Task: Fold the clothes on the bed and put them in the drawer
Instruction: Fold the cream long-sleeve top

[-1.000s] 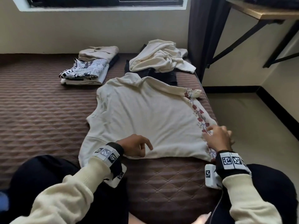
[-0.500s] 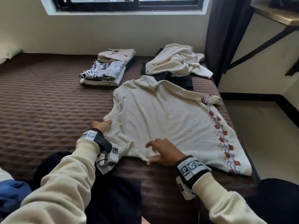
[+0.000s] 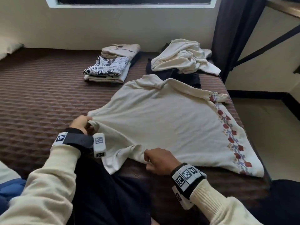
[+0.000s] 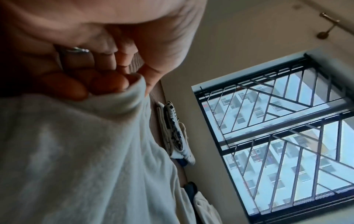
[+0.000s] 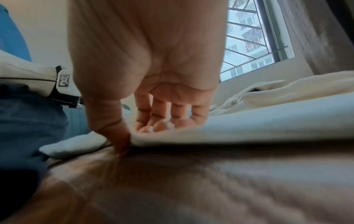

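Note:
A cream long-sleeved top (image 3: 162, 120) with a red floral strip down its right side lies spread on the brown quilted bed (image 3: 40, 95). My left hand (image 3: 82, 123) pinches the top's left edge and lifts it a little off the bed. In the left wrist view, thumb and fingertips (image 4: 114, 81) close on a fold of the cream cloth (image 4: 76, 151). My right hand (image 3: 159, 160) holds the near hem. In the right wrist view its thumb (image 5: 118, 136) is tucked under the hem (image 5: 249, 121) with the fingers curled on top.
A folded stack (image 3: 112, 67) with a black-and-white print piece sits at the back. An unfolded cream garment (image 3: 183, 57) lies on dark clothes (image 3: 186, 77) at the back right. The bed's right edge drops to the floor (image 3: 267, 135). A dark curtain (image 3: 227, 38) hangs there.
My left hand went from the near hem to the top's left edge and now pinches it up. My right hand left the floral side and took the near hem.

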Available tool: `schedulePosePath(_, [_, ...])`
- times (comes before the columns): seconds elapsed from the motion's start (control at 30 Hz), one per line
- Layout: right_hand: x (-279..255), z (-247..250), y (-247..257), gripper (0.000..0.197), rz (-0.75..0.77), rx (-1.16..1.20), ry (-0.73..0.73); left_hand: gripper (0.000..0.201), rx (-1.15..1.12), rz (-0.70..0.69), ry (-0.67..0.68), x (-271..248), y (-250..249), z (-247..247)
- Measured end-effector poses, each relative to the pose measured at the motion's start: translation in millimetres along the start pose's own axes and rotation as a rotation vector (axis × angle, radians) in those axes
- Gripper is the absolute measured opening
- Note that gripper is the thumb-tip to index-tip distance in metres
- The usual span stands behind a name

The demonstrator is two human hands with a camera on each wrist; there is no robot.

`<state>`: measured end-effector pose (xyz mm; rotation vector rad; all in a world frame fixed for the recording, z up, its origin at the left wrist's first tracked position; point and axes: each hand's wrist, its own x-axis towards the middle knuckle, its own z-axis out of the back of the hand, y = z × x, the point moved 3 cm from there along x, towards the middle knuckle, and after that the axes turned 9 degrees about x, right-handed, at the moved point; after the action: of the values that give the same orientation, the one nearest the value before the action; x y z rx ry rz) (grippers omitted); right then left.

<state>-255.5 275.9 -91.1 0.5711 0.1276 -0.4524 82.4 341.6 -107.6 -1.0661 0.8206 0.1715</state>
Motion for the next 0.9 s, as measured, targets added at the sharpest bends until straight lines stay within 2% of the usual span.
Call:
schedulePosePath(0.1, [1,5,0,0.031,0.027,0.076,0.156,0.014,0.015,-0.015,-0.058,7,4,4])
schedulePosePath(0.13, [0,10,-2,0.031,0.053,0.149,0.196,0.022,0.059,-0.04,-0.123,20,6,8])
schedulePosePath(0.2, [-4,23,-12,0.029,0.083,0.276,0.237,0.059,0.222,-0.094,-0.233,49,5,15])
schedulePosePath(0.23, [-6,33,-22,0.028,0.07,0.321,0.22,0.065,0.292,-0.106,-0.325,48,1,17])
schedulePosePath(0.3, [-8,56,-52,0.023,-0.01,0.425,0.112,0.048,0.42,-0.198,-0.498,10,-15,9])
schedulePosePath(0.37, [-9,81,-93,0.016,-0.127,0.497,-0.066,0.037,0.53,-0.35,-0.542,-12,-34,-10])
schedulePosePath(0.43, [-10,108,-139,0.012,-0.297,0.483,-0.267,0.033,0.554,-0.478,-0.463,-26,-52,-35])
schedulePosePath(0.53, [-19,152,-204,0.01,-0.57,0.461,-0.606,0.031,0.559,-0.643,-0.193,-38,-83,-85])
schedulePosePath(0.6, [-24,180,-235,0.007,-0.667,0.437,-0.771,0.037,0.676,-0.741,-0.035,-50,-104,-123])
schedulePosePath(0.7, [-17,211,-271,0.009,-0.739,0.393,-0.825,0.038,0.889,-0.858,0.047,-53,-127,-173])
schedulePosePath(0.8, [1,223,-304,0.034,-0.834,0.408,-0.777,0.036,1.029,-0.904,0.062,-45,-144,-216])
schedulePosePath(0.9, [22,225,-323,0.063,-0.825,0.473,-0.722,0.044,1.1,-0.891,0.042,-27,-157,-249])
